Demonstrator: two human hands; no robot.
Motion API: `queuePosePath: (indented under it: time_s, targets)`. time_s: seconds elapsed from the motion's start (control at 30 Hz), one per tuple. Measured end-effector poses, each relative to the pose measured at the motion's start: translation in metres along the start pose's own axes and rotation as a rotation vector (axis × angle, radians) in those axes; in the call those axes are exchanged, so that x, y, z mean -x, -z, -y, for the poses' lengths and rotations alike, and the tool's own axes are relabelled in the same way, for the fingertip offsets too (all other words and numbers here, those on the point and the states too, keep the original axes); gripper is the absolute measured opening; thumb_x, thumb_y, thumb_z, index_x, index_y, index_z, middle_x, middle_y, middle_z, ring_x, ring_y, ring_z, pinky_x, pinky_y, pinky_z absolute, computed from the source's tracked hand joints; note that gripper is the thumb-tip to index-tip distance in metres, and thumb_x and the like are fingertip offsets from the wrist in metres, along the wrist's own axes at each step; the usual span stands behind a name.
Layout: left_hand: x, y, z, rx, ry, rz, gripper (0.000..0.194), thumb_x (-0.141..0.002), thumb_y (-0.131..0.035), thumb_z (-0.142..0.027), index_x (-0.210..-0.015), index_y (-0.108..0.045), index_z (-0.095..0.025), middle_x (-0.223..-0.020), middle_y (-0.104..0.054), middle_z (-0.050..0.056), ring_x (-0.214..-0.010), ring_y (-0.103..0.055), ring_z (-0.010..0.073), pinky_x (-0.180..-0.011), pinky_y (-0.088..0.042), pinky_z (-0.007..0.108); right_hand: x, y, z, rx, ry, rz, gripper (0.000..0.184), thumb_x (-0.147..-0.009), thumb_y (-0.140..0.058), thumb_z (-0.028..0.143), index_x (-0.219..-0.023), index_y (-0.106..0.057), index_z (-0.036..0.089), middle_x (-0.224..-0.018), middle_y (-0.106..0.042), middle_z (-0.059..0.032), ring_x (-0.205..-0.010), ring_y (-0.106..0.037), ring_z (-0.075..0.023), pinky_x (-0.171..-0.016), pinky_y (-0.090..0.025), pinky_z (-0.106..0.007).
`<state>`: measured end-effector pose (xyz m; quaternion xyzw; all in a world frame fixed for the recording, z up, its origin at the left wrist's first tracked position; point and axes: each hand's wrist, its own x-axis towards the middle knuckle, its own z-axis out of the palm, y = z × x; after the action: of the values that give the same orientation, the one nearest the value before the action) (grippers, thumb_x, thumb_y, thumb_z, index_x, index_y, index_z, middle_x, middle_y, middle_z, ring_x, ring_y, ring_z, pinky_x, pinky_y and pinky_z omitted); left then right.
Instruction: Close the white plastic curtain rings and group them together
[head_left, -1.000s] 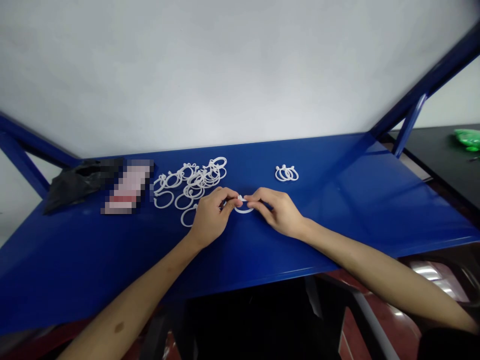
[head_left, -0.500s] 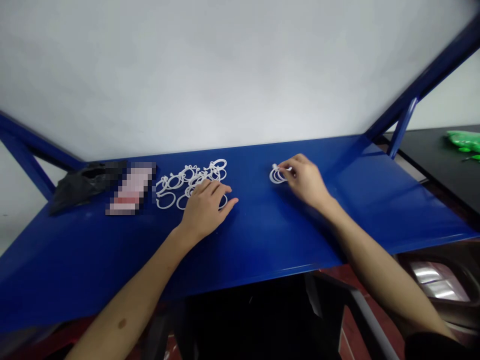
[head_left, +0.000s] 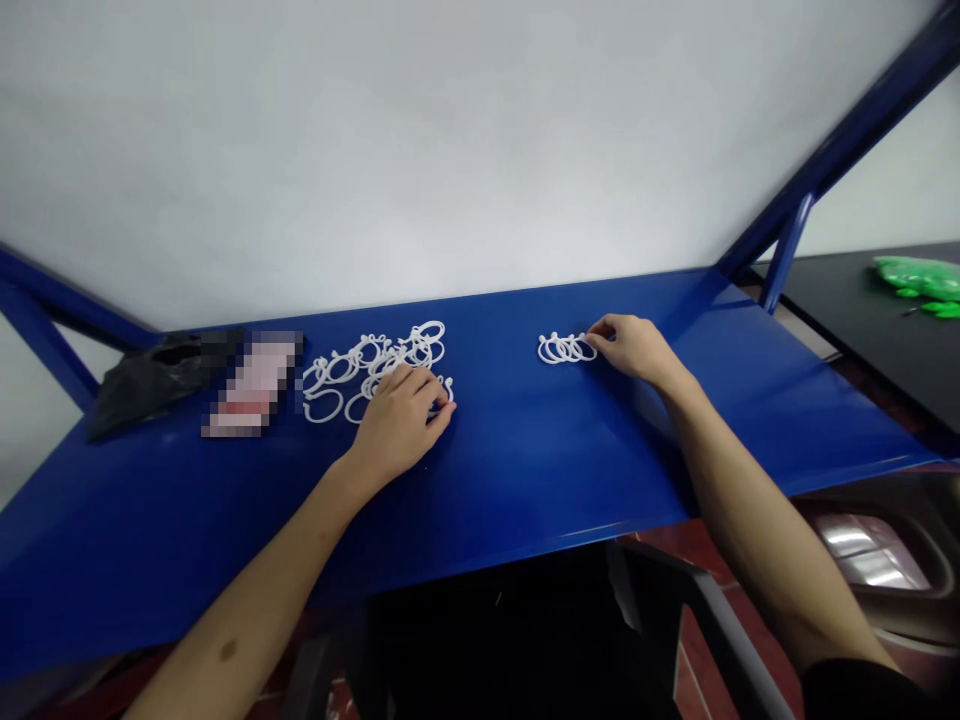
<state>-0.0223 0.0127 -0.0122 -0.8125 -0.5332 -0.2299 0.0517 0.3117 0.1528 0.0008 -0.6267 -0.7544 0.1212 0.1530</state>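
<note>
White plastic rings point(head_left: 324, 405) in a heap point(head_left: 390, 350) and a row point(head_left: 566, 348) on a blue metal surface point(head_left: 510, 480).
Thin rings, each with a small knob. Heap tangled, its front edge hidden under the curled left hand point(head_left: 397, 425); whether it grips a ring cannot be seen. Row overlapped, long axis running sideways, knobs pointing away from the person; open right hand point(head_left: 630, 350) touches its right end with the fingertips point(head_left: 596, 328).
</note>
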Motion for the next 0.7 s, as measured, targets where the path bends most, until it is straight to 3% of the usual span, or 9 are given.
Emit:
queuePosePath:
  time_s: [0.13,0.2,0.27,0.33,0.4,0.53,0.6,0.7]
  targets:
    - [-0.001,0.000,-0.005,0.011,-0.044,-0.099,0.013,-0.094,-0.060,-0.024,-0.081,-0.059,-0.021,-0.088,-0.066,0.005,-0.090,-0.057,0.0230,-0.087,-0.047,0.040,0.004,0.004,0.007,-0.005,0.008,-0.140,0.019,-0.090,-0.061,0.032,-0.096,-0.074,0.019,-0.095,-0.076,-0.0093,-0.085,-0.069,-0.0247,-0.077,-0.051,-0.038]
    - [-0.002,0.000,-0.009,0.017,-0.075,-0.158,0.013,-0.094,-0.061,-0.023,-0.081,-0.060,-0.020,-0.087,-0.066,0.004,-0.088,-0.057,0.0218,-0.087,-0.048,0.039,0.010,0.004,0.020,-0.070,0.108,-0.265,0.019,-0.092,-0.059,0.030,-0.097,-0.073,0.018,-0.096,-0.075,-0.0100,-0.085,-0.068,-0.0238,-0.078,-0.051,-0.038]
    - [-0.003,0.000,-0.013,0.014,-0.111,-0.220,0.013,-0.093,-0.064,-0.023,-0.081,-0.060,-0.020,-0.085,-0.066,0.003,-0.087,-0.057,0.0209,-0.085,-0.048,0.037,0.022,0.000,0.039,-0.204,0.257,-0.304,0.019,-0.094,-0.057,0.030,-0.096,-0.072,0.018,-0.094,-0.075,-0.0085,-0.084,-0.067,-0.0213,-0.078,-0.051,-0.035]
    - [-0.003,0.000,-0.017,0.005,-0.142,-0.274,0.014,-0.092,-0.067,-0.024,-0.080,-0.060,-0.020,-0.083,-0.065,0.002,-0.084,-0.057,0.0201,-0.082,-0.047,0.036,0.038,-0.007,0.064,-0.368,0.372,-0.193,0.021,-0.096,-0.057,0.035,-0.094,-0.071,0.019,-0.091,-0.075,-0.0058,-0.078,-0.067,-0.0183,-0.076,-0.050,-0.032]
    - [-0.002,-0.001,-0.021,-0.004,-0.169,-0.307,0.015,-0.091,-0.069,-0.025,-0.080,-0.060,-0.020,-0.082,-0.066,0.002,-0.082,-0.056,0.0194,-0.080,-0.047,0.036,0.057,-0.017,0.089,-0.511,0.438,0.022,0.025,-0.097,-0.058,0.041,-0.097,-0.070,0.020,-0.092,-0.075,-0.0041,-0.077,-0.067,-0.0166,-0.073,-0.050,-0.030]
    - [0.001,-0.008,-0.028,-0.018,-0.240,-0.324,0.014,-0.091,-0.070,-0.024,-0.083,-0.059,-0.021,-0.082,-0.067,0.001,-0.080,-0.056,0.0191,-0.077,-0.046,0.036,0.083,-0.040,0.117,-0.743,0.420,0.322,0.025,-0.097,-0.060,0.043,-0.104,-0.065,0.020,-0.083,-0.072,0.0003,-0.072,-0.065,-0.0138,-0.069,-0.049,-0.027]
    - [0.001,-0.011,-0.029,-0.006,-0.263,-0.316,0.014,-0.091,-0.070,-0.025,-0.085,-0.058,-0.021,-0.083,-0.067,0.001,-0.079,-0.056,0.0192,-0.077,-0.046,0.036,0.085,-0.047,0.118,-0.834,0.395,0.367,0.023,-0.096,-0.061,0.043,-0.101,-0.064,0.021,-0.079,-0.070,0.0016,-0.071,-0.064,-0.0132,-0.068,-0.049,-0.026]
    - [0.000,-0.014,-0.028,0.077,-0.232,-0.313,0.017,-0.090,-0.072,-0.030,-0.093,-0.058,-0.022,-0.090,-0.066,0.001,-0.084,-0.058,0.0191,-0.080,-0.048,0.035,0.081,-0.050,0.114,-0.856,0.379,0.311,0.018,-0.097,-0.060,0.039,-0.097,-0.061,0.021,-0.075,-0.068,0.0028,-0.066,-0.062,-0.0121,-0.064,-0.047,-0.025]
